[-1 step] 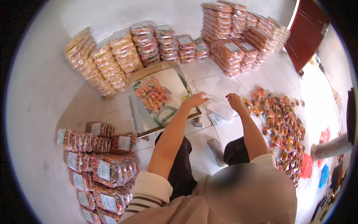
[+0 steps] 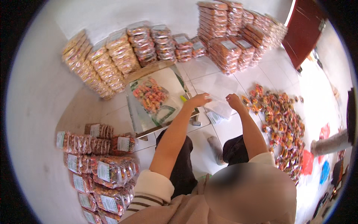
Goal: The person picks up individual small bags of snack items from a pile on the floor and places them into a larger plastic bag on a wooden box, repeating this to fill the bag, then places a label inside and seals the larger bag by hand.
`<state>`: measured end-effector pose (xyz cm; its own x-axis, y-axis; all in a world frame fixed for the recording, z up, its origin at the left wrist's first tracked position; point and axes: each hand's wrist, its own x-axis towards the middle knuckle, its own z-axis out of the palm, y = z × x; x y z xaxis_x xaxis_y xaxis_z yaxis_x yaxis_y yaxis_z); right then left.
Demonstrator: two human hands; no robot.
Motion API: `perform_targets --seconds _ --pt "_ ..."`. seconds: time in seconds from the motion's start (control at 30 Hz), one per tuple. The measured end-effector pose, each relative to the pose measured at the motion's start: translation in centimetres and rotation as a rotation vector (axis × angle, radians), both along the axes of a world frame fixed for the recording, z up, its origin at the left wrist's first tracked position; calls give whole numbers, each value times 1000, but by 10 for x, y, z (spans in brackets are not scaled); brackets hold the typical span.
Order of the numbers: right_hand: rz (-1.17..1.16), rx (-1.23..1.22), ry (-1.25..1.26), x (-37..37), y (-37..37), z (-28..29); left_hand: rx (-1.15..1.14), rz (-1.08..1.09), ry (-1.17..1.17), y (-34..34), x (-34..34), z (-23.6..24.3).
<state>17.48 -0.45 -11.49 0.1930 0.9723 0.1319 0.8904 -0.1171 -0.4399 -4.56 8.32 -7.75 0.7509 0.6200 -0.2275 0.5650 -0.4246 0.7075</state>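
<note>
A clear plastic bag (image 2: 219, 106) is spread between my two hands above the tiled floor. My left hand (image 2: 200, 99) is closed, pinching the bag's left edge beside the low table. My right hand (image 2: 233, 101) has its fingers curled at the opposite edge, closed on it. To the left, a filled clear pack of orange-red wrapped pieces (image 2: 150, 95) lies on the low table (image 2: 172, 78). A yellow-green object (image 2: 183, 98) shows near my left wrist, too small to make out. Under the bag, a white printed label sheet (image 2: 214, 117) rests near the floor.
Filled packs (image 2: 123, 52) stand stacked along the wall, with taller stacks (image 2: 223, 48) at the back right. More labelled packs (image 2: 104, 170) are piled at the near left. Loose wrapped pieces (image 2: 283, 127) cover the floor at right, near red plastic (image 2: 307, 162) and a brown door (image 2: 304, 33).
My right hand's fingers have curled in more at the bag's edge. The bag looks more spread between my hands, and the whole view has shifted slightly.
</note>
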Motion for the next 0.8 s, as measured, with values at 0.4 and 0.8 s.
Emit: perform_targets --seconds 0.4,0.8 --pt "-558 -236 776 -19 -63 -165 10 -12 380 -29 107 -149" --pt "-1352 10 1336 -92 -19 -228 203 541 -194 -50 73 -260"
